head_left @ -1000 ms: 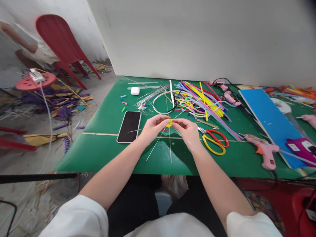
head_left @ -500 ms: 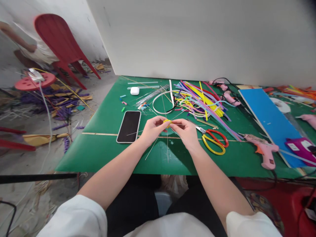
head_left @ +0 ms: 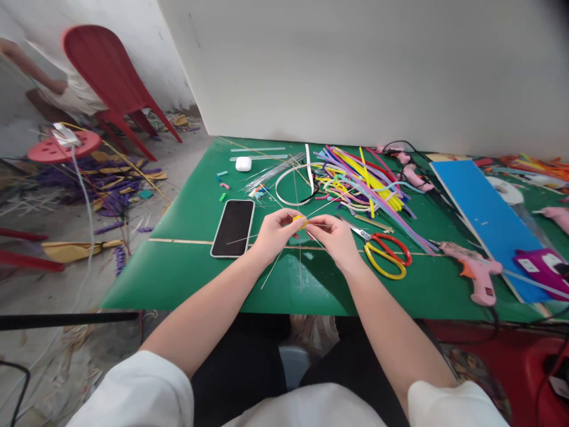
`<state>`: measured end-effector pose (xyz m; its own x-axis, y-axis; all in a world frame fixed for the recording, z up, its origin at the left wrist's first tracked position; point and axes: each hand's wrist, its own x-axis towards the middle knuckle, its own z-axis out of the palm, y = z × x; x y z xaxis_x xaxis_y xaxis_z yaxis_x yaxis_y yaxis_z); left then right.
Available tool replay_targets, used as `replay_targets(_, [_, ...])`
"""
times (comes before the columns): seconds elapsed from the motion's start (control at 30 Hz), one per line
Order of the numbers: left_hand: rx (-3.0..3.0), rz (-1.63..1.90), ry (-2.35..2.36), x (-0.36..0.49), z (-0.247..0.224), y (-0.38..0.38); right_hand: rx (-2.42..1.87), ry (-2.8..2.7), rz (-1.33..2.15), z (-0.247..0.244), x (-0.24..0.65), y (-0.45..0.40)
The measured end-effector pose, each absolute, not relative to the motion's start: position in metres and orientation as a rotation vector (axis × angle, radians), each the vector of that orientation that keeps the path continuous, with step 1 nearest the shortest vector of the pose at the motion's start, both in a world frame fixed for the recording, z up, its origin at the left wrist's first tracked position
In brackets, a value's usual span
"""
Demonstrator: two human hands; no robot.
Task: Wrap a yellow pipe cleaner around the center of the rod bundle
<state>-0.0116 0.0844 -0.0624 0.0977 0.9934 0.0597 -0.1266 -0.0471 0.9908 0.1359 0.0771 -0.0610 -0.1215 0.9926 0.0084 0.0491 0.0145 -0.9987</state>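
Over the green table's front part, I hold a spoked frame of thin wires with a small yellow centre (head_left: pixel 301 221), which looks wound from pipe cleaner. Straight wires stick out from it in several directions. My left hand (head_left: pixel 276 232) is closed, its thumb and fingers pinching the yellow centre from the left. From the right, my right hand (head_left: pixel 336 240) pinches at the centre's edge and a wire there; the fingertips hide the exact grip. Scissors (head_left: pixel 365 235) with one red and one yellow handle lie right beside my right hand. A phone (head_left: pixel 233 228) lies left of my left hand.
Behind my hands lie colourful pipe cleaners (head_left: pixel 382 190), a white headband (head_left: pixel 277 188), loose wires (head_left: pixel 271 175) and a white earbud case (head_left: pixel 243 164). Right are a pink glue gun (head_left: pixel 478 270) and a blue board (head_left: pixel 484 219). A person sits by a red chair (head_left: pixel 100 68).
Both hands stay almost in place around the yellow centre. The spoked frame has tilted slightly, with its front wire shifting a little left.
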Motion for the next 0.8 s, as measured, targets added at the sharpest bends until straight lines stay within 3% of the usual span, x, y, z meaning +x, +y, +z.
replay_targets(0.2, [1.23,1.238,1.042,-0.014,-0.063,0.085,-1.168,-1.413,1.345,-0.058,0.14,0.078])
replay_targets(0.6, [1.266,1.24,1.064,-0.013,-0.065,0.086,-1.362,-1.859,1.027,-0.033,0.154,0.07])
replay_targets(0.7, [1.294,1.258,1.112,-0.012,-0.065,0.086,-1.479,-1.983,0.871,-0.024,0.154,0.062])
replay_targets(0.8, [1.326,1.257,1.174,-0.011,-0.064,0.085,-1.629,-2.074,0.445,-0.02,0.149,0.051])
